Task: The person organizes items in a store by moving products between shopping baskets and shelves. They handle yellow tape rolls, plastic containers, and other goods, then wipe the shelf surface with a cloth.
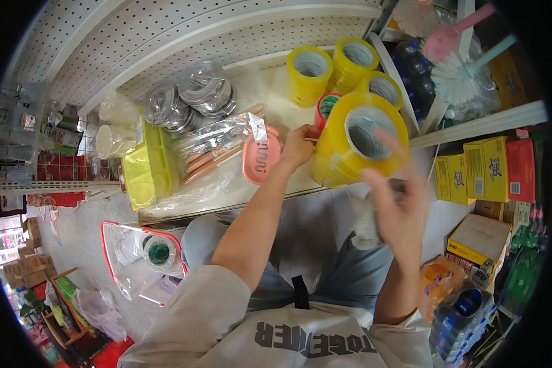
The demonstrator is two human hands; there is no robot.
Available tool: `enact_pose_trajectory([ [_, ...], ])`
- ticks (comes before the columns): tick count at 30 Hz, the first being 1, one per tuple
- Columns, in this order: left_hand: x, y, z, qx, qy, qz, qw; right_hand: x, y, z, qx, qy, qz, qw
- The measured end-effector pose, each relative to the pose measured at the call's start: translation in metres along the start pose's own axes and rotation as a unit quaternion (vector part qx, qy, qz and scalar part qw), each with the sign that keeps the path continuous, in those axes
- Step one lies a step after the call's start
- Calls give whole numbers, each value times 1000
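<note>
Stacks of clear yellow packing tape stand at the right end of the white shelf; the nearest and tallest is the large stack [331, 150]. Beside it, a red tape roll [321, 114] with a green core is partly hidden. My left hand [298, 147] reaches in with curled fingers closed at the red roll's lower edge. In front of the large stack is my right hand [402, 208], its fingers smeared by motion. A crumpled grey-white cloth [366, 227] hangs from its palm, while thumb and forefinger stretch toward the tape.
Left on the shelf are a pink dish [260, 161], wrapped wooden-handled utensils [211, 159], metal tins [205, 89] and a yellow-green compartment box [147, 162]. A red-rimmed basket [184, 245] sits on the floor at left. Yellow boxes [486, 168] and bottle packs [466, 316] line the right.
</note>
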State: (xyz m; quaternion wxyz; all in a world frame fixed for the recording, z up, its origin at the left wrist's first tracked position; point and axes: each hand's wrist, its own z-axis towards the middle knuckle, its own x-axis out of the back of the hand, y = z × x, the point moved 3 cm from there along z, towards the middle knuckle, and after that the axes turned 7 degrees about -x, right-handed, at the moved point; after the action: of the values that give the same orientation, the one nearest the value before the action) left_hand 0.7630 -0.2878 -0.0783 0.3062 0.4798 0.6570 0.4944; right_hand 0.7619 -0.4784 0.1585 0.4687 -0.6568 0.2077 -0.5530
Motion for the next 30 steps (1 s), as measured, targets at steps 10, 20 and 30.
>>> enact_pose_trajectory([
  [10, -11, 33, -33, 74, -251, 123, 957, -91, 260, -5, -249, -123, 124, 953],
  [20, 4, 12, -29, 103, -245, 217, 939, -108, 219, -18, -235, -89, -20, 968],
  [30, 84, 13, -37, -110, -164, 258, 946, -158, 193, -13, -213, -155, 15, 965],
])
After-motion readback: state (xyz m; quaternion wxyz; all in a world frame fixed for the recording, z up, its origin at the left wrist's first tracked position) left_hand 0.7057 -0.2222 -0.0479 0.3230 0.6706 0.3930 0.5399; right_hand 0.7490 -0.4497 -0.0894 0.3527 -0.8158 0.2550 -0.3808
